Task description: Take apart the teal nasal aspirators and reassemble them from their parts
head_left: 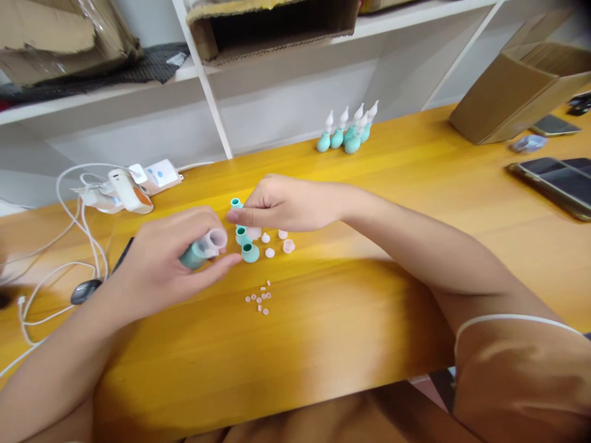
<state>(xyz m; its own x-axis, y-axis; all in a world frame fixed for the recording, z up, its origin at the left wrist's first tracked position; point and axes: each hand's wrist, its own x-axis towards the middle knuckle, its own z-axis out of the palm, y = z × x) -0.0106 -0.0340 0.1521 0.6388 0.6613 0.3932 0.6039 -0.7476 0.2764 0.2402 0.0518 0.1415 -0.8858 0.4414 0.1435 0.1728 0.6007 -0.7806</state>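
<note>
My left hand (161, 264) is wrapped round a teal squeeze bulb (192, 256) with a translucent pinkish collar (215, 240) on it, like a nasal aspirator. The collar's open mouth faces up and to the right. My right hand (290, 203) is closed, thumb against the curled fingers, just right of that collar; whatever it pinches is hidden. Several loose teal bulbs (250, 253) stand below my right hand, open mouths up. Right of them lie small white domed pieces (269, 253) and pink caps (289, 246). Several tiny pink rings (259, 300) are scattered nearer me.
Assembled teal bulbs with white tips (353, 143) stand at the back. White chargers and cables (133, 192) and a black mouse (85, 291) are at left. On the right are a cardboard box (508, 92) and a phone (558, 181). White shelving (295, 98) rises behind the table.
</note>
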